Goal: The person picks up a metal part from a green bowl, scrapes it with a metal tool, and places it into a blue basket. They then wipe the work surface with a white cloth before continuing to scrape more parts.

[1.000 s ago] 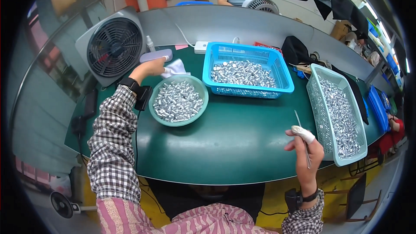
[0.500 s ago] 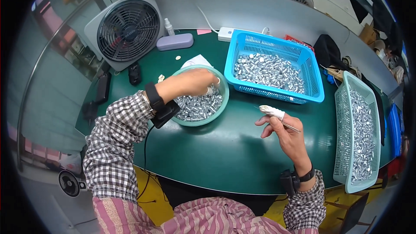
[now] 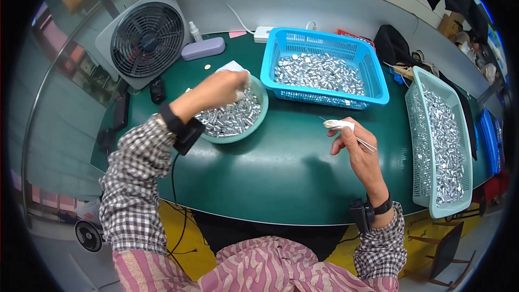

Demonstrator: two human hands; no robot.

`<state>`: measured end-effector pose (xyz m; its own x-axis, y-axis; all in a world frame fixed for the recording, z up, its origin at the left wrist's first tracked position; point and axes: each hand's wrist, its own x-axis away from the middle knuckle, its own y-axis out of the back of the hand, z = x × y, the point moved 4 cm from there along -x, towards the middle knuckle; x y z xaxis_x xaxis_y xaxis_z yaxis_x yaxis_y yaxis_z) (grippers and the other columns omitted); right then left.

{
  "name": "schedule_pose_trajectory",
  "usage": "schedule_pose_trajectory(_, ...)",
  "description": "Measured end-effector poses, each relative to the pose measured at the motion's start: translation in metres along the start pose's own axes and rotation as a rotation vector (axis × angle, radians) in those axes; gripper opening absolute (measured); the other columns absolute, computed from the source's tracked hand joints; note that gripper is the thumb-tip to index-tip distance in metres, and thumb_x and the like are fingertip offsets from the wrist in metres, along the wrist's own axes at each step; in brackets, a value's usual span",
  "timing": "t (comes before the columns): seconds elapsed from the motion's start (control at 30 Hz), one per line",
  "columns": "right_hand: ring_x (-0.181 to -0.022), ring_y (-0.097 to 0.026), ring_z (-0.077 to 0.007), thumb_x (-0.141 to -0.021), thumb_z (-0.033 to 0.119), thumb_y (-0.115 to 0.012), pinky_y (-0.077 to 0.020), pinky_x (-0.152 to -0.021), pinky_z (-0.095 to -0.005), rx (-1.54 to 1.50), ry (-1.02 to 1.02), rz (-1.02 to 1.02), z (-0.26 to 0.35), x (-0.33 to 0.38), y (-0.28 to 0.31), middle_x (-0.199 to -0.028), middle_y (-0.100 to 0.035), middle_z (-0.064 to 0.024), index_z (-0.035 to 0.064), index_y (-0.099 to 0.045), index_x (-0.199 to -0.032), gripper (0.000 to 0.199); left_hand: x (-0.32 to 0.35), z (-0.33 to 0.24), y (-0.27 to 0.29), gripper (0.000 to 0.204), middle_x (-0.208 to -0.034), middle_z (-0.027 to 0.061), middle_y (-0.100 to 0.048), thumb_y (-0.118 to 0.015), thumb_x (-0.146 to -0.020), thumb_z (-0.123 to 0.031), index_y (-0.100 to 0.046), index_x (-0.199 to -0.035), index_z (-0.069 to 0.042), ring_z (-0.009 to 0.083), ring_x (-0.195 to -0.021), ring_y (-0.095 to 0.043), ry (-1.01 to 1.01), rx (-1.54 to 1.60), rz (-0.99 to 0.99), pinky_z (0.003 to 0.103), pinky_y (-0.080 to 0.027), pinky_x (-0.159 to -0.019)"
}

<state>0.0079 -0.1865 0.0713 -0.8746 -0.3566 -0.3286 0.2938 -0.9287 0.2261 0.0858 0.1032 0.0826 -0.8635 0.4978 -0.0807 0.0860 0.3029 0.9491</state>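
Observation:
My left hand (image 3: 223, 91) is over the pale green round bowl (image 3: 263, 109), which is full of small silver metal cylinders (image 3: 230, 120). Its fingers, some in white covers, are bent down toward the pieces; whatever they pinch is hidden. To the right, above the table, my right hand (image 3: 357, 143) grips a slim metal pick (image 3: 368, 145). The pick's fine tip sticks out past a white-wrapped finger, and its looped rear end shows behind the thumb. Beyond that hand stands a blue basket (image 3: 324, 100) holding many similar cylinders.
A pale green basket (image 3: 425, 176) of cylinders stands at the right. Far left is a large grey fan (image 3: 147, 40), with a purple case (image 3: 203, 48) and spray bottle (image 3: 195, 31) beside it. A power strip (image 3: 264, 34) lies by the grey partition (image 3: 238, 8). Cables hang near my left arm.
The whole view has shifted, so the table's things sit further left and higher. My left hand stays over the bowl, its fingers more bent; the right hand still grips the pick.

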Motion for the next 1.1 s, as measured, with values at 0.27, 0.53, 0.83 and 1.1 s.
schedule_pose_trajectory(0.27,-0.059,-0.056,-0.0126,-0.099,0.031,-0.036,-0.0465,-0.055,-0.0252,-0.253,-0.128,-0.085,-0.033,-0.006,0.004,-0.087,-0.060,-0.0102,-0.0050,-0.059,-0.104,0.043,0.032,-0.079,-0.038,0.021,-0.086,0.0092,-0.062,-0.062,-0.084,-0.011,-0.054,-0.101,-0.001,0.0144,-0.072,-0.061,0.406,1.126,0.005,0.027,-0.051,-0.063)
schedule_pose_trajectory(0.53,-0.060,-0.058,-0.0130,-0.098,0.037,-0.037,-0.0470,-0.055,-0.0253,-0.312,-0.132,-0.056,-0.043,-0.026,-0.004,-0.085,-0.060,-0.0107,-0.0039,-0.058,-0.103,0.046,-0.011,-0.082,-0.124,0.023,-0.090,0.0086,-0.063,-0.059,-0.086,-0.011,-0.052,-0.107,-0.004,0.0137,-0.073,-0.061,0.396,1.810,0.021,0.025,-0.053,-0.065)
schedule_pose_trajectory(0.83,-0.062,-0.058,-0.0126,-0.097,0.031,-0.043,-0.0483,-0.057,-0.0254,-0.284,-0.227,-0.019,-0.064,-0.013,-0.012,-0.087,-0.061,-0.0104,-0.0033,-0.056,-0.102,0.038,-0.012,-0.073,-0.153,0.030,-0.099,0.0102,-0.061,-0.059,-0.088,-0.011,-0.047,-0.114,-0.004,0.0140,-0.081,-0.062,0.385,1.883,-0.002,0.026,-0.054,-0.072)
schedule_pose_trajectory(1.1,-0.069,-0.060,-0.0124,-0.095,0.014,-0.049,-0.0498,-0.062,-0.0248,-0.002,0.014,-0.088,-0.055,-0.008,-0.023,-0.087,-0.062,-0.0088,-0.0038,-0.056,-0.103,0.021,-0.008,-0.082,-0.146,0.034,-0.101,0.0116,-0.060,-0.057,-0.088,-0.006,-0.045,-0.119,0.001,0.0151,-0.085,-0.061,0.301,1.809,-0.040,0.026,-0.054,-0.073)
